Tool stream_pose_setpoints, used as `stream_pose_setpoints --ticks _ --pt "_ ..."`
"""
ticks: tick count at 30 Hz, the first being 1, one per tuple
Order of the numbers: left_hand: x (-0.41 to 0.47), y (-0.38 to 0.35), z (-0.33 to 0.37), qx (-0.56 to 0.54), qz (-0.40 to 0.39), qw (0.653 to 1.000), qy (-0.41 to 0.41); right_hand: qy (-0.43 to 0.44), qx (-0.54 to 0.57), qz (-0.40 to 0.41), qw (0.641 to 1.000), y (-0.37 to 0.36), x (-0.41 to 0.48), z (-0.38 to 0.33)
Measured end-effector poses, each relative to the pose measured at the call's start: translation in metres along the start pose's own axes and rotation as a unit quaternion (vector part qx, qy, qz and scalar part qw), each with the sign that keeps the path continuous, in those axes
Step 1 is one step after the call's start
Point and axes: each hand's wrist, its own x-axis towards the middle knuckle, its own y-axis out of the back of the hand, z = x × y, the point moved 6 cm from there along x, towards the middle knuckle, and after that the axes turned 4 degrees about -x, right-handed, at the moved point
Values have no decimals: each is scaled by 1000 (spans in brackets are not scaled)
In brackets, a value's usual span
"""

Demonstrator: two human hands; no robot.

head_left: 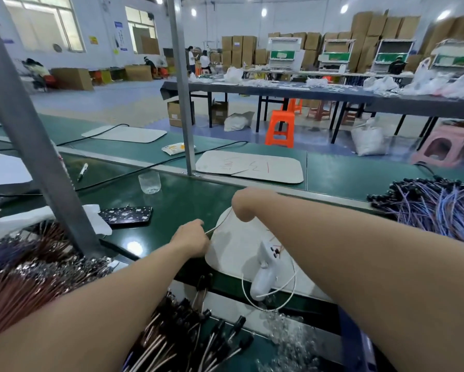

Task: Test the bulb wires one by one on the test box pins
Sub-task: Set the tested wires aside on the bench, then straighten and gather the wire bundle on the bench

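Left hand [191, 237] and right hand [243, 204] each seem to pinch one thin bulb wire [218, 224], taut between them, beyond the test box [264, 272]; wire picked, untested; next, bring its ends down onto the box

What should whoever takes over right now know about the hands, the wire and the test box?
Left hand pinches one end of a thin wire; right hand holds the other end, with the wire stretched between them.
Test box lies on the white board, nearer the person than both hands. The wire is not on its pins.
Brown bundle lies to the left, purple bundle to the right. Which one is already tested cannot be told.
Left to do: touch this wire to the pins, then go on with the rest.
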Motion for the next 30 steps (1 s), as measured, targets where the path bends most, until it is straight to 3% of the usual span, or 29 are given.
stream_pose_setpoints --ticks 2,5,9,11,14,18,20,22,25,30 --pt "-8 11 -8 12 20 1000 -2 1 -20 0 1000 8 -18 2" --pt "-32 30 -9 -55 80 995 1 15 -77 -12 997 15 -52 -2" --pt "-83 67 22 -209 208 954 -55 49 -63 -44 996 17 -106 -24" --pt "-112 79 40 -222 237 942 -91 88 -41 -34 995 16 -138 -43" --pt "-151 76 52 -190 233 947 -113 136 -34 1 990 2 -176 -74" --pt "-196 47 32 -119 254 956 -88 175 -91 -22 980 -43 -213 -115" --pt "-215 33 13 -101 248 961 -66 152 -34 -20 988 -65 -225 -124" --pt "-233 23 -4 -89 232 967 -52 152 17 51 987 -74 -240 -129" --pt "-259 6 -28 -41 199 978 -49 86 104 150 979 -86 -256 -123" --pt "-287 -38 -62 -27 117 992 -48 111 104 140 978 -107 -273 -138"
